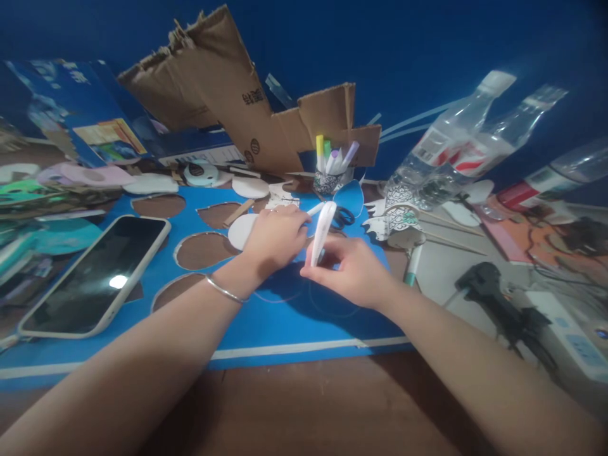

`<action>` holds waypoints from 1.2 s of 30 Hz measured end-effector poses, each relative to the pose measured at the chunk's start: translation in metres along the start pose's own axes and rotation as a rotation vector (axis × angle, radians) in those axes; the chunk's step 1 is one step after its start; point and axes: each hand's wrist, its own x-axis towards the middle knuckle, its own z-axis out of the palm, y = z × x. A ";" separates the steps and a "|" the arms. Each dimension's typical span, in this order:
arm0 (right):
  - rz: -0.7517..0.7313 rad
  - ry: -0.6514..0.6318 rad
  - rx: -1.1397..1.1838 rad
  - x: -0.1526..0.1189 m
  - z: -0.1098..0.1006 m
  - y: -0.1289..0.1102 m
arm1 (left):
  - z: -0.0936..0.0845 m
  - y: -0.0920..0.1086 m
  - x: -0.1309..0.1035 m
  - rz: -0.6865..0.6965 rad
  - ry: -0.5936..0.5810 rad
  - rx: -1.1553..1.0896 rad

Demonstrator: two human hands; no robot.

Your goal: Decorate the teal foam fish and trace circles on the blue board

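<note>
My right hand (pixel 349 269) pinches a thin white petal-shaped piece (pixel 322 234) between thumb and fingers, holding it upright and nearly edge-on. My left hand (pixel 280 234) lies palm down just left of it, fingers loosely bent and apart; I see nothing gripped in it. A rounded white piece (pixel 240 231) shows beside the left hand, partly covered by it. Under both hands lies a blue sheet (pixel 304 329) with several petal-shaped cutouts and faint drawn outlines. Dark-handled scissors (pixel 344 217) lie just beyond the right hand, partly hidden.
A phone (pixel 97 278) lies at left on the sheet. Behind stand a marker holder (pixel 327 182) and torn cardboard (pixel 213 82). Plastic bottles (pixel 451 142) lean at right. A black glue gun (pixel 498 297) lies beside a white power strip (pixel 570 332). Loose cut pieces (pixel 66 237) pile at left.
</note>
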 end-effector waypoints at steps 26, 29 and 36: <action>0.277 0.034 0.458 0.008 0.000 0.025 | 0.005 -0.003 -0.001 -0.031 0.009 -0.097; 0.309 0.019 0.522 0.011 0.000 0.031 | 0.004 -0.002 0.001 -0.039 0.007 -0.094; 0.272 -0.104 0.706 0.014 -0.006 0.042 | 0.005 -0.002 0.001 -0.045 0.002 -0.078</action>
